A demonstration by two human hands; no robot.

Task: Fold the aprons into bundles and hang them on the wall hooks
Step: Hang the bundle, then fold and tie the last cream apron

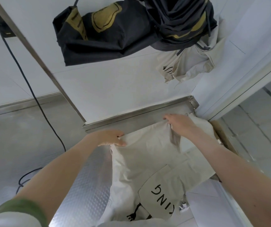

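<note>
A cream apron [149, 161] with black lettering lies spread on the steel counter [89, 185], its near end hanging toward me. My left hand [111, 138] pinches the apron's far left corner. My right hand [179, 122] grips the far right edge, where the cloth bunches under the fingers. On the white wall above hang a black and gold apron bundle [102, 30], a darker black bundle [180, 22] and a cream bundle [192, 63]. The hooks themselves are hidden by the cloth.
A steel upstand [139, 113] runs along the counter's back edge. A slanted metal bar [33, 53] crosses the wall at left. A black cable [33, 95] drops from a black box [0, 25] onto the left counter. A door frame [246, 86] stands at right.
</note>
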